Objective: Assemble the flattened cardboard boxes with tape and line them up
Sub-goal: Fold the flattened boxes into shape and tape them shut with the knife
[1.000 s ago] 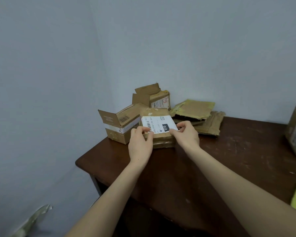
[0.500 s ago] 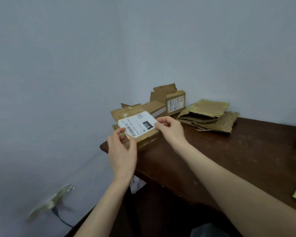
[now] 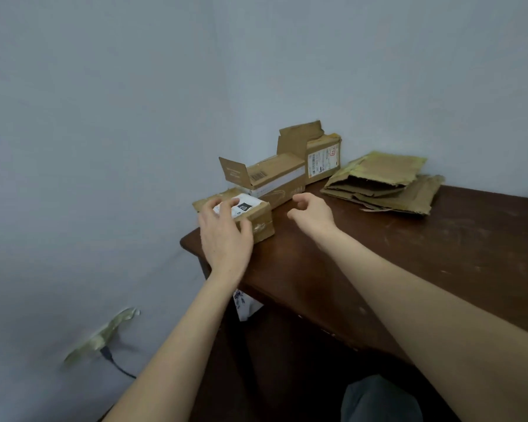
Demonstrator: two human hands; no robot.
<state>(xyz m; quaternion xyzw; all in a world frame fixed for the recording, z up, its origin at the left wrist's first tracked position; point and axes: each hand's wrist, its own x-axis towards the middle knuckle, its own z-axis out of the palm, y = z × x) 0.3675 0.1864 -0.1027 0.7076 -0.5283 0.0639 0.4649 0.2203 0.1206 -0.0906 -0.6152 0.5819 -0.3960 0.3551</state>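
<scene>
Now left grip (image 3: 226, 237) flat on small box (image 3: 261, 222), fingers spread; right grip (image 3: 313, 213) loose, empty. Risk: box sits at table (image 3: 409, 269) corner, so nudge could tip it off.

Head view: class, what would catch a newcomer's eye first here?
The left hand rests on a small labelled box at the left corner of the table, the right hand hovering empty beside it. Behind, an open-flapped box and a taller box run toward the wall; flattened cardboard lies piled to their right.

Pale blue-grey walls (image 3: 134, 117), dark scuffed wooden table (image 3: 439, 254), taped wall cable (image 3: 116, 365)
</scene>
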